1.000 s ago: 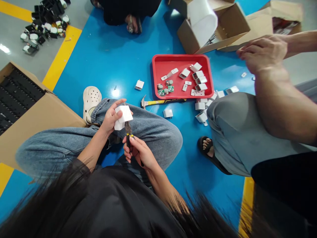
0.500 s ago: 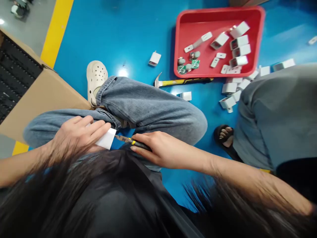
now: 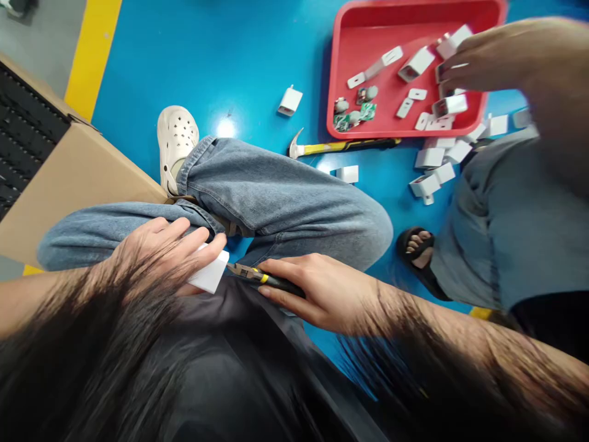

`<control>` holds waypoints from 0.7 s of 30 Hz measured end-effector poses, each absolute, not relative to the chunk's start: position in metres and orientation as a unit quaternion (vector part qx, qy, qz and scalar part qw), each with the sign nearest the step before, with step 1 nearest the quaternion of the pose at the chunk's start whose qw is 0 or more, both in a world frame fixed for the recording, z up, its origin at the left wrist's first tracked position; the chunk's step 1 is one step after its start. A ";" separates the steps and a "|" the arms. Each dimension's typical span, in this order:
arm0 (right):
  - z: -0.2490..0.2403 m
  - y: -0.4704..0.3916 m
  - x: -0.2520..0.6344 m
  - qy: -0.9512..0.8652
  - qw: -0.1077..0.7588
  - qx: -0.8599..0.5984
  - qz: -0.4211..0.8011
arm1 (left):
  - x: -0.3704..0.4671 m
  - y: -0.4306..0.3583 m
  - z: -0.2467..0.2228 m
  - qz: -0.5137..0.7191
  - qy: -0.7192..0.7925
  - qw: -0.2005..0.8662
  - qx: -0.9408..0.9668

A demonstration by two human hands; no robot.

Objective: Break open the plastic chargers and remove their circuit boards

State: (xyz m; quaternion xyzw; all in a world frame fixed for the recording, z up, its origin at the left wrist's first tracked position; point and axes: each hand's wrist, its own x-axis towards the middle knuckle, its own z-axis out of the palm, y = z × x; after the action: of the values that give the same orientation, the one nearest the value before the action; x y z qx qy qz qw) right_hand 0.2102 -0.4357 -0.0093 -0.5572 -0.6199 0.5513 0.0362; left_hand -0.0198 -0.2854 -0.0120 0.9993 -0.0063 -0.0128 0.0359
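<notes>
My left hand (image 3: 161, 258) is closed around a white charger housing (image 3: 210, 274), a box-shaped plastic shell, over my lap. Its fingers lie across the top, and the underside of the shell is hidden. My right hand (image 3: 317, 288) grips a pair of pliers (image 3: 276, 282) with black and yellow handles. The metal jaws of the pliers meet the right edge of the housing; whether they bite on it I cannot tell. Strands of hair cover part of my left hand and both forearms.
A red tray (image 3: 332, 73) holds white charger shells, small caps and green circuit boards. A co-worker's hand (image 3: 492, 61) reaches into its right side. A claw hammer (image 3: 345, 146) lies below the tray, near loose white housings (image 3: 430, 158). A cardboard box (image 3: 87, 166) stands at left.
Both my hands, with the housing and pliers, sit slightly further right and lower in the view. A co-worker's hand has come in over the tray's right side.
</notes>
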 end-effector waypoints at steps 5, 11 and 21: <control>-0.005 -0.434 0.212 -0.625 0.043 -0.559 0.543 | -0.018 -0.284 -0.012 -0.022 -0.035 0.027 0.999; -0.004 -0.451 0.210 -0.602 0.076 -0.533 0.589 | -0.033 -0.290 -0.008 0.009 -0.055 0.077 0.995; 0.000 -0.492 0.222 -0.494 0.102 -0.570 0.649 | -0.057 -0.288 -0.023 -0.021 0.047 0.240 0.969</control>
State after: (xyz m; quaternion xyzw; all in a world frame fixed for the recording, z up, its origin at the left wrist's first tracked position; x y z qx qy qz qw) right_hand 0.2220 -0.4919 0.0004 -0.5704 -0.4935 0.6485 0.1024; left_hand -0.0570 -0.2877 -0.0228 0.9694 0.0467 -0.0206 0.2399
